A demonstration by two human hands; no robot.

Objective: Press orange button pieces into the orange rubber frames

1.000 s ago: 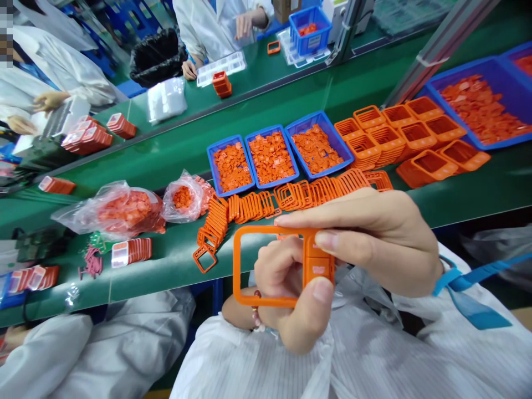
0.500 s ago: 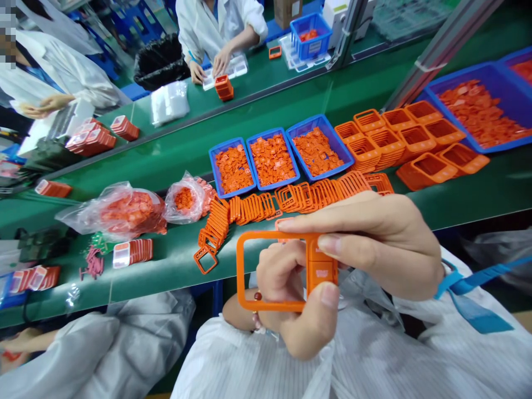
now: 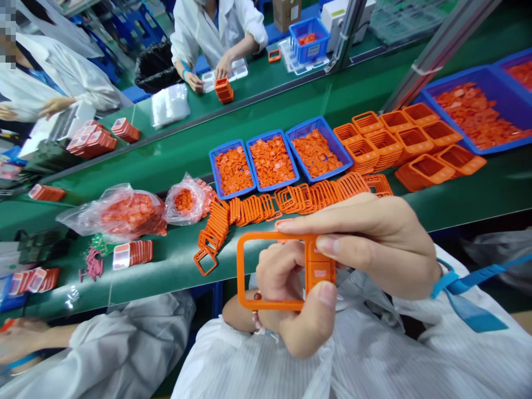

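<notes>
An orange plastic frame point(image 3: 241, 271) is held up in front of me, with a wide opening on its left and small orange square pieces point(image 3: 320, 272) filling its right end. My left hand point(image 3: 307, 331) is closed on it from below and behind, its thumb on the lower right corner and its curled fingers visible through the opening. From the right, my right hand point(image 3: 378, 244) grips the upper right corner between its fingers; its thumb is hidden. Beyond the hands, a curving row of similar orange frames point(image 3: 249, 208) stands on the green bench point(image 3: 166, 277).
Blue trays point(image 3: 297, 177) of small orange pieces stand behind the row. Stacked deeper orange frames point(image 3: 386, 147) and a larger blue tray point(image 3: 469, 148) lie right. Plastic bags point(image 3: 128, 213) of orange parts sit left. A metal post point(image 3: 436, 55) slants at right. Co-workers sit across and at left.
My hands and the orange frame have hardly moved. At lower left, a co-worker's hand with an orange part has risen. The co-workers across the bench have shifted their hands slightly.
</notes>
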